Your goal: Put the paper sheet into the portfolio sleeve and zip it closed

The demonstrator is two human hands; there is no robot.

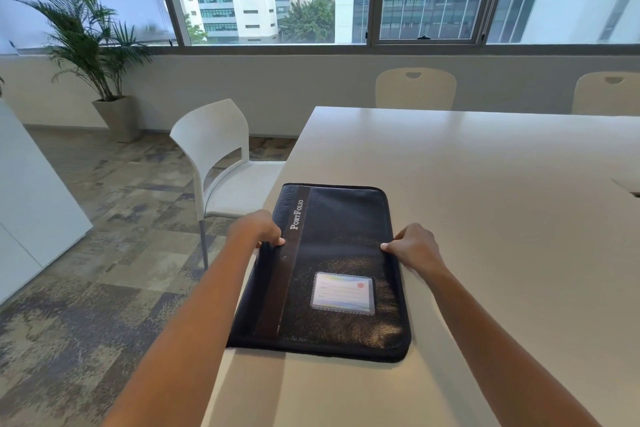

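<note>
Fingers of the left hand and right hand pinch the 2 long edges of a closed black portfolio at the tabletop corner. Steadying 1 edge would ease zipping. Paper sheet and zipper pull are unseen.

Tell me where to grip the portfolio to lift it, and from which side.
Grip the portfolio by its two long edges, coming in from left and right at mid-length. It lies flat and closed on the table, its left edge overhanging, so fingers can probably slip under there. The left hand and right hand already sit at those edges.
</note>
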